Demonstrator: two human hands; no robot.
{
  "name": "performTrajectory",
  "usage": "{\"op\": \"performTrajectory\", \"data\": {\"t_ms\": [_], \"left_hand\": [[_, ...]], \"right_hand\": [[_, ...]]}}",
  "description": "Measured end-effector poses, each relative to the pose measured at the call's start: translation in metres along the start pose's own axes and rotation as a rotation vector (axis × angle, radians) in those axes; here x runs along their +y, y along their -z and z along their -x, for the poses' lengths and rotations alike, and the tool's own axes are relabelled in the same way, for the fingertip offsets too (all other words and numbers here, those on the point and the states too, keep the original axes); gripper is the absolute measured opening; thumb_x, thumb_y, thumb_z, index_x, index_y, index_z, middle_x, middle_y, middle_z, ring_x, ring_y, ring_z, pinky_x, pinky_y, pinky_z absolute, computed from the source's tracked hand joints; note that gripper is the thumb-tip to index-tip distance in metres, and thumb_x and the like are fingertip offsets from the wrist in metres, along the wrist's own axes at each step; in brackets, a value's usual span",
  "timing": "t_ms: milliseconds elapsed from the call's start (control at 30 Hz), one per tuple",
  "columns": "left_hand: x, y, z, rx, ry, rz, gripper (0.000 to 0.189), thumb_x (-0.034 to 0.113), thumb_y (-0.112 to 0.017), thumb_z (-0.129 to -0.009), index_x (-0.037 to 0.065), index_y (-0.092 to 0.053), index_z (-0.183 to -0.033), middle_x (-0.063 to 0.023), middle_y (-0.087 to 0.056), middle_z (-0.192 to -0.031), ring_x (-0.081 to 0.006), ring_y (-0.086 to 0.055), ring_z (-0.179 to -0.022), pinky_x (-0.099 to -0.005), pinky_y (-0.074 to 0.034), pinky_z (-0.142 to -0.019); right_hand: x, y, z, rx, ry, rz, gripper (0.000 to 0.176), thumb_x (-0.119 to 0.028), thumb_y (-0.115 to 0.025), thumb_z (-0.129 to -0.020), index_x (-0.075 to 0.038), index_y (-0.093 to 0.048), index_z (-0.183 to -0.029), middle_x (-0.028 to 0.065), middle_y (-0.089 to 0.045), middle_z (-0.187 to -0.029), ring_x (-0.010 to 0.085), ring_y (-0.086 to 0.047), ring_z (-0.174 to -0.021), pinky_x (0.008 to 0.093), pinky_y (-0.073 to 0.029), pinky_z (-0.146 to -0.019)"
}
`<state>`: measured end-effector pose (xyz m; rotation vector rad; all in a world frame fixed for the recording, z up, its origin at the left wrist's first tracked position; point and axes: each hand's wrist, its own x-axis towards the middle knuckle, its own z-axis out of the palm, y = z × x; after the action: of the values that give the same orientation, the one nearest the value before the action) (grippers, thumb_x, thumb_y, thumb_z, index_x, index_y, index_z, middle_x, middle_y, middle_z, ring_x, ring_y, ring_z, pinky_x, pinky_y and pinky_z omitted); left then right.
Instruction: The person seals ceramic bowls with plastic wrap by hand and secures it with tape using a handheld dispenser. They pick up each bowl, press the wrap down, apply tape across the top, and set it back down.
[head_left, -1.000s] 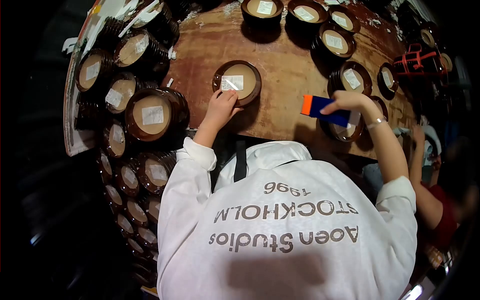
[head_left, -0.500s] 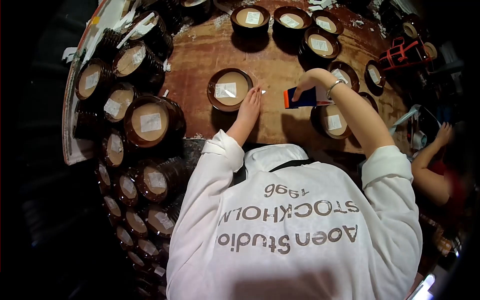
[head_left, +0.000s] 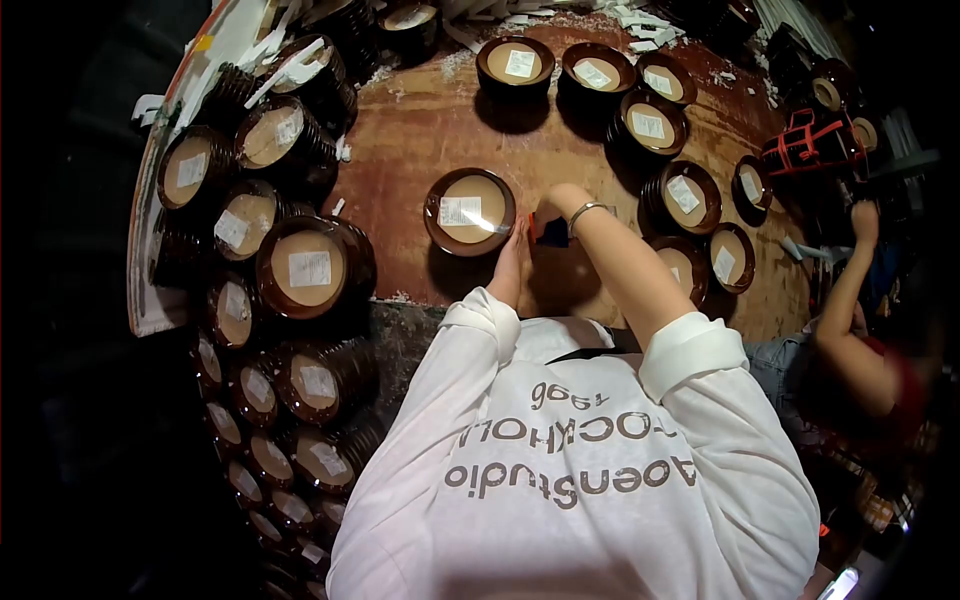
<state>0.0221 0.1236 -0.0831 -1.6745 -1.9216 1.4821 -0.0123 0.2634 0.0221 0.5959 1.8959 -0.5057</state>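
Observation:
In the head view, a brown-rimmed bowl (head_left: 482, 246) with a tan inner disc and a white printed label (head_left: 460, 211) stands at the middle of the table, with a shiny glare on its disc. My left hand (head_left: 509, 265) rests against its lower right rim, edge-on, fingers stretched out. Just right of the bowl, my right hand (head_left: 560, 203) grips a dark blue object with an orange edge (head_left: 550, 233); the fingers are partly hidden behind the hand. The object is close to the left fingertips.
Stacks of similar bowls (head_left: 310, 268) crowd the left side, and more bowls (head_left: 647, 122) stand at the back and right. White foam scraps (head_left: 655, 35) lie along the far edge. At right is another person's arm (head_left: 850, 285), near a red-strapped bundle (head_left: 805, 148).
My right hand has moved left with the blue and orange object, from the right-hand bowls to beside the middle bowl. The whole view has shifted slightly. The other person's arm is higher.

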Motion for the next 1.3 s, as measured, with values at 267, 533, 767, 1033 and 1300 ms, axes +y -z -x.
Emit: {"op": "performTrajectory", "data": {"t_ms": [267, 533, 767, 1033, 1300], "left_hand": [[0.001, -0.001, 0.001, 0.014, -0.080, 0.070, 0.054, 0.033, -0.031, -0.086, 0.004, -0.025, -0.131, -0.0095, -0.020, -0.138, -0.0296, -0.015, -0.128, -0.0499, -0.001, -0.102], [0.014, -0.008, -0.003, 0.029, -0.117, 0.114, 0.054, 0.033, -0.031, -0.085, 0.004, -0.027, -0.130, -0.0100, -0.021, -0.137, -0.0299, -0.016, -0.127, -0.0502, -0.002, -0.102], [0.020, -0.014, -0.003, 0.049, -0.125, 0.135, 0.053, 0.033, -0.032, -0.085, 0.004, -0.028, -0.130, -0.0105, -0.022, -0.137, -0.0301, -0.017, -0.127, -0.0504, -0.003, -0.102], [0.031, -0.018, -0.012, 0.046, -0.116, 0.197, 0.053, 0.033, -0.032, -0.085, 0.004, -0.029, -0.130, -0.0110, -0.024, -0.137, -0.0303, -0.018, -0.127, -0.0507, -0.004, -0.102], [0.014, -0.008, -0.014, -0.001, -0.178, 0.369, 0.051, 0.033, -0.033, -0.085, 0.003, -0.037, -0.126, -0.0127, -0.029, -0.134, -0.0316, -0.019, -0.126, -0.0520, -0.008, -0.101]], "right_hand": [[-0.021, 0.002, -0.012, 0.143, -0.057, 0.116, 0.042, -0.026, -0.071, -0.058, -0.015, -0.063, -0.099, 0.0076, -0.057, -0.107, 0.0259, -0.056, -0.096, 0.0381, -0.044, -0.079], [-0.045, -0.001, -0.010, 0.178, -0.014, 0.405, 0.041, -0.028, -0.068, -0.065, -0.018, -0.060, -0.104, 0.0041, -0.058, -0.107, 0.0200, -0.054, -0.100, 0.0355, -0.043, -0.078], [-0.053, -0.005, -0.026, 0.147, -0.071, 0.522, 0.036, -0.029, -0.066, -0.069, -0.020, -0.060, -0.104, 0.0001, -0.059, -0.105, 0.0180, -0.056, -0.096, 0.0348, -0.044, -0.075], [-0.028, -0.039, -0.082, 0.209, -0.156, 0.791, 0.031, -0.023, -0.062, -0.072, -0.020, -0.061, -0.103, -0.0011, -0.058, -0.106, 0.0192, -0.054, -0.099, 0.0390, -0.043, -0.074], [0.008, 0.030, -0.001, 0.467, -0.120, 0.308, 0.039, -0.036, -0.066, -0.066, -0.016, -0.062, -0.099, 0.0028, -0.060, -0.103, 0.0162, -0.057, -0.094, 0.0303, -0.044, -0.073]]}}
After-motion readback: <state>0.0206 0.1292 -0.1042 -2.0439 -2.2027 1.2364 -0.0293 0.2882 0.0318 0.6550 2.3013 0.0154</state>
